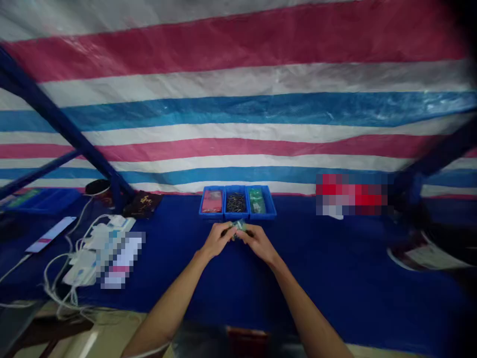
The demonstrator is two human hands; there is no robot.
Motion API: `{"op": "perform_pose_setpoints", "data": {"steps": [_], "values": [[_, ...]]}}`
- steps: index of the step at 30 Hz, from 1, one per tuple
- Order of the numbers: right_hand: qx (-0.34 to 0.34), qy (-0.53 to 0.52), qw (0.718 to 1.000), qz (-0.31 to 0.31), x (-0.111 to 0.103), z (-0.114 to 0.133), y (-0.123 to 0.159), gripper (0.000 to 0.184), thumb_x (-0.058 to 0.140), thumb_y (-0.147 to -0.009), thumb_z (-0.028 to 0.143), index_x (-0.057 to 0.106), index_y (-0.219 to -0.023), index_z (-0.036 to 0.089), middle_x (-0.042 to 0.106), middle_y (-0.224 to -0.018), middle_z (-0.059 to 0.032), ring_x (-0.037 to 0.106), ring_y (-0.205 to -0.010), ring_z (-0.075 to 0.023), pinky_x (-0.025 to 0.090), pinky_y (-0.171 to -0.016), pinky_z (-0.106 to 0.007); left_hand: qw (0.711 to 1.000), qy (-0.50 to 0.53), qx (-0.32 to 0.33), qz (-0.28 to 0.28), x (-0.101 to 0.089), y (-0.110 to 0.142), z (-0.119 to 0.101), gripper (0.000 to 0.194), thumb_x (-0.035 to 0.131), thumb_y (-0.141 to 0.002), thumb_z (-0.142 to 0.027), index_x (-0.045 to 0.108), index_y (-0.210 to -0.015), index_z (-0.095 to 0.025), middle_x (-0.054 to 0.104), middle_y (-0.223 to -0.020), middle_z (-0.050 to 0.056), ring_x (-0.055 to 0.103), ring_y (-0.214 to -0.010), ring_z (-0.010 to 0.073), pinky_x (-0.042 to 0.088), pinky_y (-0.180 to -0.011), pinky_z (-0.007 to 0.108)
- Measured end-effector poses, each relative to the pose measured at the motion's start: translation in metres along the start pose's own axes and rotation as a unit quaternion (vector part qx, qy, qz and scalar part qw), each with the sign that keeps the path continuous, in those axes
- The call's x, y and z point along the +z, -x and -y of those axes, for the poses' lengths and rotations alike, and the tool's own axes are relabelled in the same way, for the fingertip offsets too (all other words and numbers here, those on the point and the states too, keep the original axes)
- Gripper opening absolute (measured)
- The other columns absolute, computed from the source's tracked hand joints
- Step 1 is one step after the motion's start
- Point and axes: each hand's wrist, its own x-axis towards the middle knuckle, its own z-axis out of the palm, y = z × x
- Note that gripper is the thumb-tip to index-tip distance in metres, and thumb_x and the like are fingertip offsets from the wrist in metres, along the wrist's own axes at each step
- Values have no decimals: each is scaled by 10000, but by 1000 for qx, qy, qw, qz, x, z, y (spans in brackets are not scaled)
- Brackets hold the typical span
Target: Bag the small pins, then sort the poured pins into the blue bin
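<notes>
Both hands meet over the blue table, just in front of three small blue bins. Between them is a small green-and-clear plastic packet. My left hand pinches its left side and my right hand pinches its right side. The fingers cover much of the packet, so its contents cannot be made out. Pink-red packets lie in the left bin. Loose screws or nails fill the middle bin. Inside the right bin are green packets.
White power strips with plugs and cables lie at the left, beside a phone-like slab. A dark brown bag sits near the blue frame. Dark round containers stand at right. A striped plastic sheet hangs behind.
</notes>
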Motion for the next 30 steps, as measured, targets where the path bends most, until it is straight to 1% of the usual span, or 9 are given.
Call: {"op": "perform_pose_setpoints", "data": {"steps": [2, 5, 9, 13, 16, 21, 23, 26, 30], "values": [[27, -9, 999, 20, 0, -1, 1, 404, 572, -946, 505, 658, -762, 156, 553, -652, 4, 457, -574, -118, 349, -552, -241, 1000, -6, 11, -3, 0, 1, -1, 361, 504, -972, -431, 591, -774, -142, 555, -631, -23, 506, -575, 110, 354, -585, 221], [49, -25, 998, 24, 2, 0, 2, 418, 583, -931, 535, 619, -747, 162, 535, -639, 10, 449, -555, -117, 347, -529, -238, 1000, -16, 21, -9, -1, 2, -3, 352, 517, -964, -434, 584, -777, -144, 543, -633, -26, 486, -577, 110, 344, -581, 222], [45, -52, 998, -11, 7, 4, 2, 367, 621, -909, 530, 598, -822, 174, 523, -705, 16, 469, -601, -122, 371, -545, -231, 999, -22, 22, -9, -2, 3, -4, 360, 506, -969, -438, 591, -778, -145, 548, -638, -22, 489, -587, 115, 352, -594, 226], [30, -70, 997, -29, 10, 6, 1, 380, 661, -887, 519, 555, -756, 178, 488, -652, 34, 453, -571, -113, 346, -530, -229, 1000, -7, 19, -7, -3, 3, -6, 360, 493, -973, -446, 611, -819, -143, 578, -654, -12, 512, -586, 120, 369, -600, 230], [27, -92, 995, -27, 8, 8, 0, 400, 669, -876, 533, 558, -736, 176, 524, -639, 24, 450, -552, -111, 346, -523, -234, 1000, 2, 18, -2, -3, 3, -6, 342, 505, -970, -440, 619, -851, -141, 607, -667, -5, 525, -579, 121, 380, -598, 230], [35, -93, 995, -14, 7, 10, 0, 347, 646, -901, 513, 615, -856, 170, 592, -740, -5, 497, -599, -125, 382, -544, -236, 999, -15, 24, -18, -2, 3, -3, 395, 499, -976, -427, 584, -716, -142, 584, -626, -5, 523, -569, 117, 384, -603, 233], [31, -80, 996, -27, 8, 8, 0, 334, 614, -927, 497, 616, -855, 171, 585, -750, -3, 508, -629, -132, 391, -567, -237, 999, -24, 28, -22, -2, 3, -2, 410, 503, -974, -430, 575, -690, -143, 563, -610, -10, 513, -565, 114, 381, -600, 232], [13, -41, 997, -60, 9, 4, 1, 361, 571, -955, 489, 605, -789, 170, 563, -714, 3, 499, -639, -138, 390, -584, -241, 999, -25, 29, -27, -1, 4, 0, 419, 498, -975, -444, 576, -693, -144, 553, -605, -13, 509, -563, 113, 378, -592, 229], [-7, -16, 995, -96, 10, 1, 1, 350, 588, -945, 477, 609, -773, 173, 573, -705, 3, 507, -640, -145, 401, -602, -249, 1000, -2, 17, -14, -1, 3, 0, 383, 490, -979, -449, 616, -786, -143, 605, -652, 0, 533, -568, 114, 392, -586, 223]]}}
